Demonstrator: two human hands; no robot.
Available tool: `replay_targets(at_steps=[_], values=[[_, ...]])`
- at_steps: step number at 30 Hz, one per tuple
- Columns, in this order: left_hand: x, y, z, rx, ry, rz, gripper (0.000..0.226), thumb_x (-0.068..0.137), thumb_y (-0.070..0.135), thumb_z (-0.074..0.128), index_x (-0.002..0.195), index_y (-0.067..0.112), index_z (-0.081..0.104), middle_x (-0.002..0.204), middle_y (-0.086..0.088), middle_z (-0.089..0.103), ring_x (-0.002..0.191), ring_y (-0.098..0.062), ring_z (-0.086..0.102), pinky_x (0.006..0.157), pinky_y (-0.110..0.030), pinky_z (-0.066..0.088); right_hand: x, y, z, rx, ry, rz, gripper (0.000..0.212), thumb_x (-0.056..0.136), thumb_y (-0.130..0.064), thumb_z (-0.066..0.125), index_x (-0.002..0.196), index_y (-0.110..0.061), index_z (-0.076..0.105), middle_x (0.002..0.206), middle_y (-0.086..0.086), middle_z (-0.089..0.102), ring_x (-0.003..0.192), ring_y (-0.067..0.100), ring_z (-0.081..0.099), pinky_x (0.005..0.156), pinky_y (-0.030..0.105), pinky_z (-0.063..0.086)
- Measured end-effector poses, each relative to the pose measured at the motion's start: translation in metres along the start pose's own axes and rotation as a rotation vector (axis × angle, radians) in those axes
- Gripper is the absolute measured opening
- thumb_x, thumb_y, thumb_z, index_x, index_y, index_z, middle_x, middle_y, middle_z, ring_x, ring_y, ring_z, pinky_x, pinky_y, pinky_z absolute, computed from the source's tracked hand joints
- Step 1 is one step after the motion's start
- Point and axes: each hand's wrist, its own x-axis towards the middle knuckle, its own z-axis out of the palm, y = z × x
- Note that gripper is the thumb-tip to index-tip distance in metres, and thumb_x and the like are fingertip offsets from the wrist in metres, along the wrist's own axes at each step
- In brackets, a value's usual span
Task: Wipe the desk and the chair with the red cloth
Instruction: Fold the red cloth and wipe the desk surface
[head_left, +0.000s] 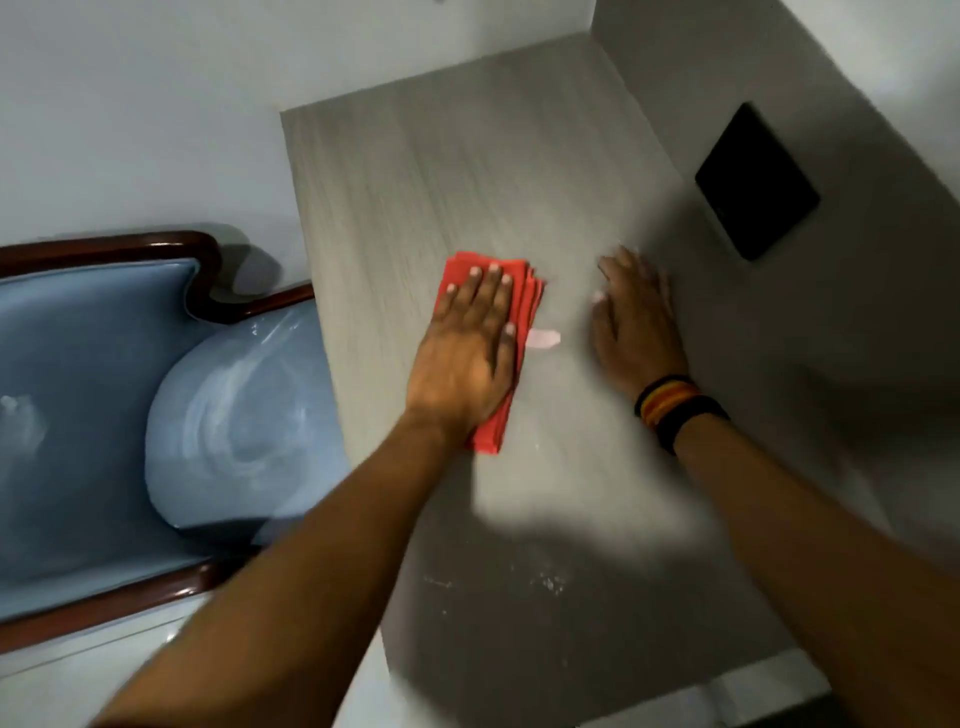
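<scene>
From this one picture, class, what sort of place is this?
Probably a furnished room in a home or hotel: a grey desk set against plain walls, a blue padded chair with a dark wooden frame beside it, and a black wall panel.

The left hand (467, 353) covers most of the folded red cloth (527, 291), leaving only edges at twelve and three o'clock. The right hand (636, 322) is motion-blurred. The blue upholstered chair (104, 389) is cut off at nine o'clock. Both forearms leave at six o'clock.
</scene>
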Motion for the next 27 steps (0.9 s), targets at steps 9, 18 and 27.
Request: replay_targets(at_steps=[9,18,27], values=[[-0.076,0.042,0.005,-0.004,0.011,-0.06,0.059,0.109,0.03,0.036,0.163,0.008,0.032,0.173,-0.01,0.026,0.163,-0.026,0.018,0.133,-0.045,0.014,-0.136,0.006,-0.008,-0.112,0.022,0.01,0.047,0.103,-0.009,0.042,0.149,-0.004,0.047,0.164,0.015,0.036,0.156,0.031,0.026,0.13,0.048,0.011],[-0.179,0.067,0.008,-0.021,-0.093,0.087,0.061,0.112,0.036,0.026,0.167,0.014,0.016,0.176,-0.004,0.012,0.165,-0.02,0.004,0.135,-0.044,0.006,-0.161,0.009,-0.013,-0.188,0.016,-0.014,0.047,0.105,-0.018,0.036,0.151,-0.01,0.043,0.164,0.011,0.036,0.156,0.028,0.026,0.128,0.048,0.016],[-0.128,0.054,0.01,0.027,-0.039,-0.014,0.06,0.112,0.033,0.027,0.167,0.013,0.019,0.176,-0.005,0.016,0.165,-0.019,0.009,0.135,-0.041,0.008,-0.157,0.018,-0.008,-0.107,0.074,-0.041,0.049,0.099,-0.018,0.039,0.147,-0.012,0.049,0.163,0.009,0.039,0.155,0.026,0.029,0.128,0.05,0.017]])
